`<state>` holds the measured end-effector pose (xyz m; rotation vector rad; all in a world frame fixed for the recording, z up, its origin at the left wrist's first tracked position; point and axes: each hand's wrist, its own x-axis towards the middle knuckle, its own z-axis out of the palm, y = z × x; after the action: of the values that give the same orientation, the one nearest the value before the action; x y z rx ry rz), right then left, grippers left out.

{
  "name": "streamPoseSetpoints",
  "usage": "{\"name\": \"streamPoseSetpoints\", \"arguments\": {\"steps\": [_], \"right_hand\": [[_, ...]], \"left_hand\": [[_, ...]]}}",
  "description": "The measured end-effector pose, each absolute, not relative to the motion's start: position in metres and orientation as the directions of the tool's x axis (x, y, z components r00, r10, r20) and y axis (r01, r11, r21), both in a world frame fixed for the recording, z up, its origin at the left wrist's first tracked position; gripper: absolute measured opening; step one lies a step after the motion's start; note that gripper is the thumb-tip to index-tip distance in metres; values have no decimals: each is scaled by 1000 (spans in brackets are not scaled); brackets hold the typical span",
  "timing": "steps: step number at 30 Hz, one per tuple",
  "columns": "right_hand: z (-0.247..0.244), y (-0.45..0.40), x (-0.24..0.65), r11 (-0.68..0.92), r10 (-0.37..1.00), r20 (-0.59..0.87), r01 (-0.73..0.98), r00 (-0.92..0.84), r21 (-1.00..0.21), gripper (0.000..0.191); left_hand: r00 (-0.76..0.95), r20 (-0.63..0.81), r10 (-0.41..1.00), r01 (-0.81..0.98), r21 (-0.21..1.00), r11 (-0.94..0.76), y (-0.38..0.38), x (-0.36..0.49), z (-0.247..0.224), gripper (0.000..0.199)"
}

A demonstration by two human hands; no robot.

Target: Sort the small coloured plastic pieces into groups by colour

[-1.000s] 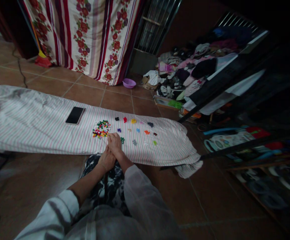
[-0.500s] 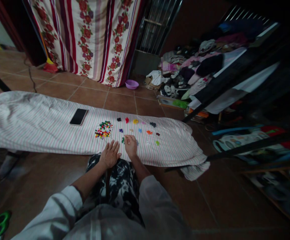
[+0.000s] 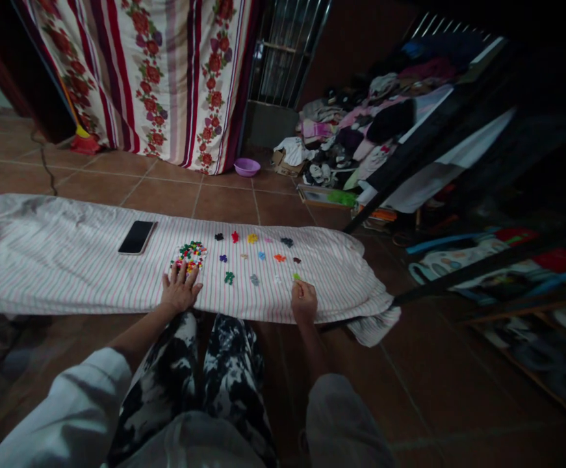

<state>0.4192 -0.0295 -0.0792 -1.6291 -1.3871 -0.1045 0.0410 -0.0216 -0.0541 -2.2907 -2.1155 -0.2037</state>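
Note:
My left hand [image 3: 180,292] lies palm down with its fingers spread, fingertips at the near edge of a mixed pile of small colourful pieces [image 3: 192,249]. Over to the right, my right hand [image 3: 305,301] is closed in a pinch beside the lime-green pieces [image 3: 296,277]; anything between its fingertips is too small to make out. Little single-colour clusters stand in rows between and beyond the hands, among them dark green pieces [image 3: 229,278], grey pieces [image 3: 255,279], orange pieces [image 3: 279,258], yellow pieces [image 3: 252,238] and red pieces [image 3: 234,237].
A striped cloth [image 3: 82,273] covers the long, narrow surface. On it, left of the pile, lies a phone [image 3: 137,237]. Beyond, a purple basin [image 3: 247,168] sits on the tiled floor near a flowered curtain [image 3: 170,84] and heaped clothes [image 3: 346,133].
My right hand has gone from the dark green cluster rightward to the lime-green one. My left hand has shifted left to the mixed pile, its fingers spreading. The view has turned slightly.

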Motion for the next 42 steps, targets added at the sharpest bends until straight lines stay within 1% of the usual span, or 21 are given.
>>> {"name": "streamPoseSetpoints", "arguments": {"steps": [3,6,11,16,19,22,25,28,31,35,40,42], "right_hand": [[-84,-27,439,12,699,593,823,399,-568,37],[-87,-19,450,-25,705,578,828,411,-560,38],[-87,-1,454,1,752,533,808,388,-589,38],[-87,9,453,-12,812,475,823,339,-568,35],[-88,9,454,-5,832,465,843,302,-538,36],[-88,6,457,30,840,479,860,255,-509,36],[-88,1,462,57,831,505,867,234,-495,35],[-89,-1,466,57,792,549,864,266,-501,33],[-90,-1,468,63,746,592,853,305,-519,34],[-85,0,458,88,719,622,847,311,-525,34],[-71,1,425,179,728,639,830,250,-528,33],[-68,2,411,225,737,639,813,217,-536,32]], "left_hand": [[94,52,994,993,67,-97,-11,38,-53,58],[115,34,993,992,49,-117,-2,41,-52,60],[156,32,987,988,2,-156,12,45,-52,60],[221,78,972,975,-15,-221,24,42,-53,59],[263,91,960,965,-10,-264,31,41,-51,59],[283,108,953,957,25,-287,38,40,-50,58],[258,134,957,962,58,-267,42,36,-51,57],[215,156,964,971,76,-228,38,28,-54,58],[190,175,966,975,81,-206,27,18,-58,60],[172,178,969,979,81,-188,19,13,-60,60],[59,190,980,989,120,-82,38,17,-62,69],[64,186,981,987,134,-90,52,17,-62,65]]}}
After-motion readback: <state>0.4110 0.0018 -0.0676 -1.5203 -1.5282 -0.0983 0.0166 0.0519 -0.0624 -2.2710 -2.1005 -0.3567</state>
